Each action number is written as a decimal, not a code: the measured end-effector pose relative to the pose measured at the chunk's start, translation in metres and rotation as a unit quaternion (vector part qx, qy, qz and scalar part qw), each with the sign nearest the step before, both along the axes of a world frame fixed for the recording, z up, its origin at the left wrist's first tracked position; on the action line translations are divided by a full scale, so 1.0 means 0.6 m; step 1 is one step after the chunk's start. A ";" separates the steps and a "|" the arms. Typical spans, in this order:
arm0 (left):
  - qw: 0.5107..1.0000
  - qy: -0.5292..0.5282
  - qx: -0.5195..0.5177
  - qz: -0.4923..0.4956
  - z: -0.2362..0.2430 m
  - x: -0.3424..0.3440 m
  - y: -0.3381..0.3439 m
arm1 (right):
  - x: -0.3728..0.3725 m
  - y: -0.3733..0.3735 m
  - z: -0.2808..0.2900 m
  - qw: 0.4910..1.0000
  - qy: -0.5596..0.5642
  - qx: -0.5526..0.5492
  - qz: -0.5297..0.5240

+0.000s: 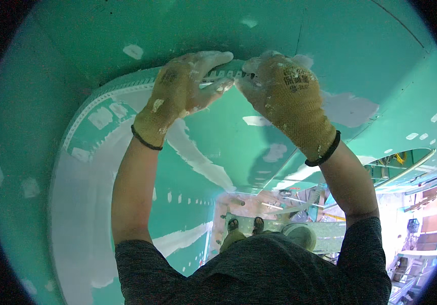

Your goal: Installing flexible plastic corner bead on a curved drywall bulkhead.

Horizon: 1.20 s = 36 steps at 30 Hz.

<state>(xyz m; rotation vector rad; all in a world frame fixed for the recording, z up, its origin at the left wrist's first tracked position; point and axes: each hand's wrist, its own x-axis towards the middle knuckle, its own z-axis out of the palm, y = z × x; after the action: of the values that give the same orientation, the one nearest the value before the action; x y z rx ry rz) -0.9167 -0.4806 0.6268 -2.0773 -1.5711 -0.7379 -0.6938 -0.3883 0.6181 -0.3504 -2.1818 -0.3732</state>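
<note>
The left hand (pixel 180 84) and right hand (pixel 285 79), in dusty tan gloves with dark cuffs, are raised close together at the far edge of a curved green board (pixel 203 140). A white toothed strip (pixel 223 74) lies along that edge, showing in the gap between the 2 hands and curving away to the left. The left fingers and thumb are spread apart, 1 side above the strip and the other below it; the right fingers are bent over the edge with the thumb beneath, though I cannot tell whether they press on the strip. As far as the work shows, the strip appears to be in place around the left bend, and pale filler (pixel 79 203) covers a broad band by the lower left of the curve. Near the hands the teeth look bare, and much green board is uncoated, so the coating seems only partly done; beyond the right hand the strip is hidden. Filler patches also dot the upper board (pixel 279 30). Below, 2 sandalled feet (pixel 246 226) stand on a pale platform (pixel 330 231), with a round bucket-like thing (pixel 301 235) near them.
</note>
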 end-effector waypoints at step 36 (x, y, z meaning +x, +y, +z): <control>0.988 0.047 0.108 -0.104 -0.004 -0.016 0.003 | 0.000 -0.064 0.021 0.981 -0.059 -0.082 -0.165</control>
<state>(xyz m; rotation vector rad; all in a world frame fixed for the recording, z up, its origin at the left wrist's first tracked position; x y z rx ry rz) -0.9261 -0.4785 0.6247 -2.0994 -1.1806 -0.8293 -0.6935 -0.4266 0.6305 -0.8054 -2.2785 -0.4044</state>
